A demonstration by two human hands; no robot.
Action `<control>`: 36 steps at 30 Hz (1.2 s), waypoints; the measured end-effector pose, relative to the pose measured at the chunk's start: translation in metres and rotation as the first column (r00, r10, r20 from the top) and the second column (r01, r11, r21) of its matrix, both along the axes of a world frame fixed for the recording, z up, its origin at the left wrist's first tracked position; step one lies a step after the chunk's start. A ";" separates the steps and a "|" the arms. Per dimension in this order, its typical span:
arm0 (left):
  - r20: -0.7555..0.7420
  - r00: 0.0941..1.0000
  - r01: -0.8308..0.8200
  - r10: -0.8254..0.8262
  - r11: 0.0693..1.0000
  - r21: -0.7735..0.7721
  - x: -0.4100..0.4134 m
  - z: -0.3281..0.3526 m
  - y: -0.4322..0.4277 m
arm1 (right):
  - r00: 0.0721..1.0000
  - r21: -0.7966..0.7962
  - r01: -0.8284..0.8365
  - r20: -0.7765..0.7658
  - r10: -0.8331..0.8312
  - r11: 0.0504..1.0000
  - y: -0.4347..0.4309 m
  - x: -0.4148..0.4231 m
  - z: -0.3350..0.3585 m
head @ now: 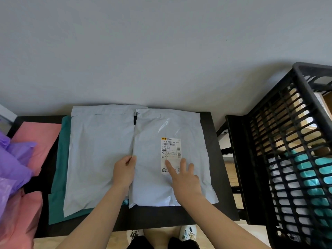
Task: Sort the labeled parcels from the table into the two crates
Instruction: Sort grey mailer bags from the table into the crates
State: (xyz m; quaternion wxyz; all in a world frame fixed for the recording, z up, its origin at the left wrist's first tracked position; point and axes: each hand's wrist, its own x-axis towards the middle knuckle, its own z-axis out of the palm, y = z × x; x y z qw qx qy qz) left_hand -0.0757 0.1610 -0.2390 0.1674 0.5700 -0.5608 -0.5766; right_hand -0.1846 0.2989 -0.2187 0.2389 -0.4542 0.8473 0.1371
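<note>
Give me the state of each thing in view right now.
Labelled parcel: lying flat, label up.
Plain parcel: flat, no label showing.
Teal parcel: flat, mostly covered by plain parcel.
Pink parcels: lying at the left.
Crate: partly filled.
Left hand: grips labelled parcel's left edge.
Right hand: open, forefinger on label.

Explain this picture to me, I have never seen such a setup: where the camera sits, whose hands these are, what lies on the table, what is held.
No machine here: one camera worn on a person's head looks down at their bare hands. On the black table lie a labelled grey parcel, a second grey parcel beside it, a teal parcel underneath, pink parcels and purple bags at the left. The left hand grips the labelled grey parcel's edge; the right hand lays straight fingers on its label. A black crate at the right holds parcels.
</note>
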 end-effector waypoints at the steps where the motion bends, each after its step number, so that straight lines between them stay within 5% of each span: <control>1: 0.002 1.000 -0.001 0.001 1.000 0.000 -0.001 0.000 0.000 | 1.000 -0.007 0.002 0.001 -0.002 1.000 0.001 0.000 -0.001; 6: -0.022 0.998 -0.058 0.059 0.998 0.029 -0.005 0.006 0.001 | 0.964 -0.273 0.244 0.176 -0.202 0.930 0.013 -0.007 -0.002; 11: -0.139 0.968 -0.200 0.207 0.978 0.061 -0.011 0.022 0.006 | 0.815 -0.583 0.575 0.344 -0.467 0.574 0.020 -0.029 0.013; 16: -0.270 0.929 -0.254 0.253 0.967 0.032 -0.021 0.043 0.009 | 0.694 -0.663 0.693 0.506 -0.511 0.284 0.016 -0.045 0.037; 24: -0.379 0.889 -0.290 0.257 0.956 -0.032 -0.023 0.062 0.003 | 0.720 -0.737 0.644 0.493 -0.488 0.206 0.014 -0.046 0.063; 36: -0.452 0.863 -0.295 0.226 0.952 -0.087 -0.020 0.079 0.005 | 0.603 -0.683 0.730 0.630 -0.490 0.021 0.024 -0.051 0.091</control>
